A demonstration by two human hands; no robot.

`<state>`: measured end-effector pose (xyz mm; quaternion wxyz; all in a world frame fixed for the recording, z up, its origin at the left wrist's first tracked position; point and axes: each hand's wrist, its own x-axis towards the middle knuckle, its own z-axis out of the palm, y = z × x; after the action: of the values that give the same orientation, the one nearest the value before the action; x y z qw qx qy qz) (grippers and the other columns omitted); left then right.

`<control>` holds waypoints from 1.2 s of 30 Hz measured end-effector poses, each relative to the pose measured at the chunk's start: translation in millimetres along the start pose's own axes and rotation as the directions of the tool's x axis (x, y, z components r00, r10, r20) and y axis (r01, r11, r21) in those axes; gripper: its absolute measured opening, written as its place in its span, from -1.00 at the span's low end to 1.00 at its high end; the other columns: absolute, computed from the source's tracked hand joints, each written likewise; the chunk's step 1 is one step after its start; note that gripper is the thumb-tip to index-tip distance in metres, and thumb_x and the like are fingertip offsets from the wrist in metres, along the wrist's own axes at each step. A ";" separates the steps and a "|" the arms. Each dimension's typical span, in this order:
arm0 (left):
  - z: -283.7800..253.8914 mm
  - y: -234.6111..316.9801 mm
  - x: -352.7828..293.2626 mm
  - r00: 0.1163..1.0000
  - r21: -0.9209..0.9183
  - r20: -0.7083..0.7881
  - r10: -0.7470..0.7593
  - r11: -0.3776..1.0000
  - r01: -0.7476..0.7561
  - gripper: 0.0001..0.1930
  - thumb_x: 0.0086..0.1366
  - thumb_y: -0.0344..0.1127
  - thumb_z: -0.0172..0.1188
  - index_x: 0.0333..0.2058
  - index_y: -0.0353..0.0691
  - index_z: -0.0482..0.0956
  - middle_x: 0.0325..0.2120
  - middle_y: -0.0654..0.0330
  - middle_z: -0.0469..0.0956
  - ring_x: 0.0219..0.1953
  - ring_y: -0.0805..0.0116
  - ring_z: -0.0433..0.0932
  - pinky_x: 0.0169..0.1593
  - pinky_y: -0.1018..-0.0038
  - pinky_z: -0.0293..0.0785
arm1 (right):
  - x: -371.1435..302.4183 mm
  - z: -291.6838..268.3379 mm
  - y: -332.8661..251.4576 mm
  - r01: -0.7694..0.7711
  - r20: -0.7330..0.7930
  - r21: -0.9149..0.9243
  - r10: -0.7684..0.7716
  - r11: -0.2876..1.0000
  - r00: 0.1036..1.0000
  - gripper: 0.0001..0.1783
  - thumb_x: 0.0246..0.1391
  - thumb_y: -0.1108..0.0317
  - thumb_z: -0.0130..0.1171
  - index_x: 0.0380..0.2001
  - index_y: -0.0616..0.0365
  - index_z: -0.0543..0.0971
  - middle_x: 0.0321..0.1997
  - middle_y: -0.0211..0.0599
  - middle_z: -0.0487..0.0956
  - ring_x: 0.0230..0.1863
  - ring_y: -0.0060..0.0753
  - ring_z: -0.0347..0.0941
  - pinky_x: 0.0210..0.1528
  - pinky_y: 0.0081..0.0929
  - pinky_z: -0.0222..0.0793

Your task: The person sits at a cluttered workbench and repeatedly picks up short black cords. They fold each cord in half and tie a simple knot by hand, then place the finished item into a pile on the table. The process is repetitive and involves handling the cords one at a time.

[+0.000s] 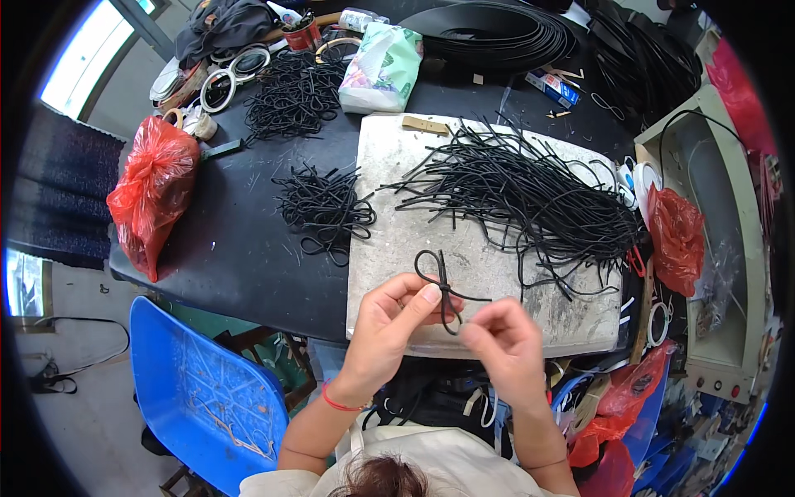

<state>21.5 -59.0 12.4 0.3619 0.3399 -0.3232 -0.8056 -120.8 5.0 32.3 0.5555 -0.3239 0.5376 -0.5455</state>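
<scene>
My left hand (402, 311) pinches a small bow of thin black cord (445, 286) by its knot, between thumb and fingers. One loop stands above the knot, another hangs below, and a loose end sticks out to the right. Just right of the lower loop is my right hand (507, 340), slightly blurred, with thumb and fingers closed together; whether cord lies between them is hidden. Behind the hands, a large bundle of straight black cords (530, 190) spreads over a worn pale board (385, 273). Left of that bundle sits a pile of looped black cords (319, 207).
A second looped pile (290, 95) lies farther back, beside a green and white tissue pack (385, 66). A red plastic bag (153, 190) stands at the table's left. Coiled black strip (489, 33) fills the back. A blue plastic tub (199, 389) is low at left, a grey metal housing (720, 331) at right.
</scene>
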 end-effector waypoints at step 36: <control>9.0 3.8 -5.9 0.998 0.116 0.040 -0.043 0.993 0.038 -0.78 0.24 -0.37 0.06 -0.22 -0.41 0.47 -0.47 0.26 0.49 -0.43 0.58 0.46 -0.30 0.60 0.46 | 23.7 17.0 13.0 0.119 -0.154 -0.199 -0.151 0.973 0.977 -0.84 0.16 0.39 -0.07 -0.30 0.28 0.31 -0.48 -0.30 0.55 -0.61 -0.75 0.37 -0.66 -0.75 0.26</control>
<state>18.8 -53.8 22.2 0.3184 0.3493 -0.3697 -0.7999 -105.4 -18.9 17.9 0.4366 -0.3637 0.6085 -0.5540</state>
